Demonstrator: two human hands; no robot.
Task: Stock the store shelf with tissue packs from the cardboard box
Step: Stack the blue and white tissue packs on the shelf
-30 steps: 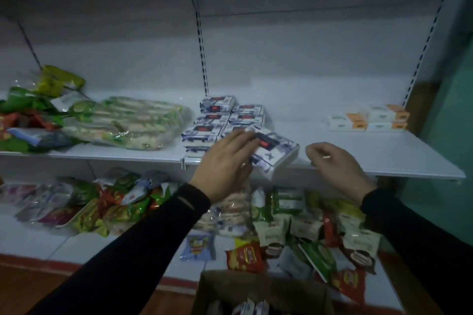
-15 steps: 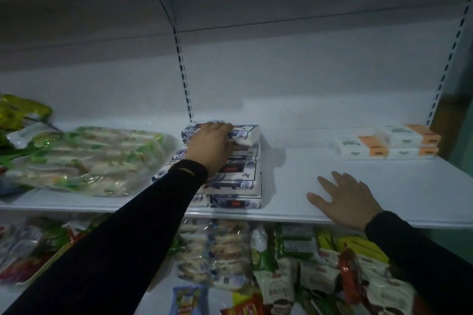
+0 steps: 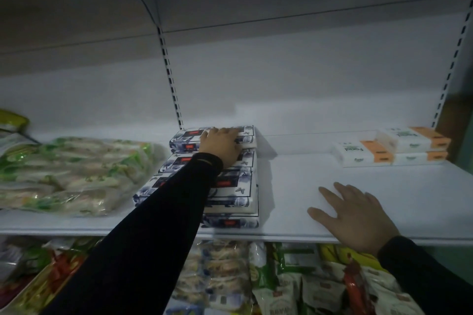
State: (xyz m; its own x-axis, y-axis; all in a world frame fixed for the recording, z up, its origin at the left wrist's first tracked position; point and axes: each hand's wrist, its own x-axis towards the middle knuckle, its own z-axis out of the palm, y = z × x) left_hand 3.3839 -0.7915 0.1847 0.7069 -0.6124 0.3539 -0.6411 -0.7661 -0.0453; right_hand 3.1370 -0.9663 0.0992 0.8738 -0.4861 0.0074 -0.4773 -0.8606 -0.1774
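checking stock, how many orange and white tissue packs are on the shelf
3 show, all at the shelf's back right: one front left, one upper right, one beneath it. More may hide behind.

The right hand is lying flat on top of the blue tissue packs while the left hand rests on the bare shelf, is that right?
Not quite: the hands are swapped. In the head view the left hand lies on top of the blue tissue packs, and the right hand rests flat on the bare shelf.

Three orange-and-white tissue packs, two hands, one shelf, blue-patterned packs uncountable.
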